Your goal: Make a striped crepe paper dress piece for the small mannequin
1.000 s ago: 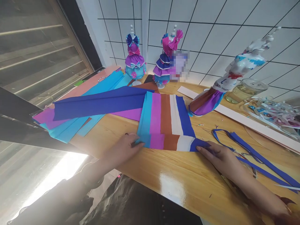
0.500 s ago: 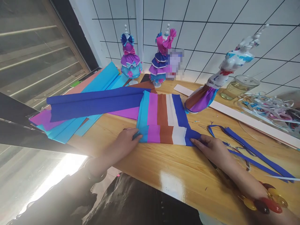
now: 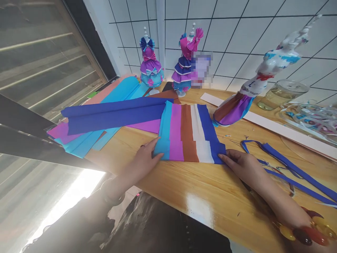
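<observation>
A striped crepe paper sheet [image 3: 186, 123] lies on the table, with bands of light blue, purple, brown, white and dark blue. Its near edge is folded over into a flap across all the stripes. My left hand [image 3: 146, 154] grips the light blue corner of the fold, thumb on top and the forefinger along the side edge. At the opposite end my right hand [image 3: 244, 165] pinches the dark blue corner; its other fingers are curled and partly hidden. Just beyond the sheet leans a doll-like dress form [image 3: 263, 75] with a brown, purple and blue paper skirt.
Left of the sheet lie a dark blue crepe paper strip [image 3: 116, 116] and light blue sheets [image 3: 81, 146]. Two dressed mannequins [image 3: 151, 66] stand by the tiled wall. To the right are thin blue strips [image 3: 297, 168], a long white strip [image 3: 279, 130], a glass jar [image 3: 281, 95] and ribbon scraps [image 3: 313, 117].
The folded flap has shifted slightly away from me and lies flatter. My left forefinger has stretched forward along the sheet's edge. The right hand keeps its pinch on the dark blue corner.
</observation>
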`<state>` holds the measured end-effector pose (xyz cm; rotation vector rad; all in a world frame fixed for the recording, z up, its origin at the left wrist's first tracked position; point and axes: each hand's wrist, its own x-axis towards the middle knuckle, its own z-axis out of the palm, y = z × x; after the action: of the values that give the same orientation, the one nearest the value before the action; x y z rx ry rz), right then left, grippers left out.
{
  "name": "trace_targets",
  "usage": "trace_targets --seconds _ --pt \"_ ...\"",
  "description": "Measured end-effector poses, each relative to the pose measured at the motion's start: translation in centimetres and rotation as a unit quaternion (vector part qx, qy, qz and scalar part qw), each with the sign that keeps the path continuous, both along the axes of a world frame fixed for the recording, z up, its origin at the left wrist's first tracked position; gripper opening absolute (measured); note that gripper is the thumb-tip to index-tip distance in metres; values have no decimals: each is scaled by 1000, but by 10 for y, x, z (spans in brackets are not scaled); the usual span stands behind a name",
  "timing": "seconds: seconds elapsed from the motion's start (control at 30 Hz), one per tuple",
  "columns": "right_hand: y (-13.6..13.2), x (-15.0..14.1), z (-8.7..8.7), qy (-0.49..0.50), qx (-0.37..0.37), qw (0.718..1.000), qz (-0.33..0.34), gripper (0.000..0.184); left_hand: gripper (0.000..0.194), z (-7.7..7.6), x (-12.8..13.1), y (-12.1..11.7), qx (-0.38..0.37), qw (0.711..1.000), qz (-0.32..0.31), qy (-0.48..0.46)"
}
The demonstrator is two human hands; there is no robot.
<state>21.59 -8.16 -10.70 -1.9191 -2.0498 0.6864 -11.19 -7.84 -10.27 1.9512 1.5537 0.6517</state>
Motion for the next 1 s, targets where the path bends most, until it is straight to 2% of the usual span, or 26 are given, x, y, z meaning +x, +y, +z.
trace_targets --seconds 0.33,0.5,0.77,1.0 --pt "3 -1 -4 -86 69 993 34 34 59 -2 1 -4 -16 999 23 20" --pt "3 -3 -2 -94 93 990 58 31 60 -2 2 -3 -14 999 18 25" --pt "2 2 -12 -133 126 981 70 29 62 0 4 -1 -12 997 16 68" --pt "-1 0 -12 -162 145 973 74 31 61 -2 3 -1 -7 996 15 84"
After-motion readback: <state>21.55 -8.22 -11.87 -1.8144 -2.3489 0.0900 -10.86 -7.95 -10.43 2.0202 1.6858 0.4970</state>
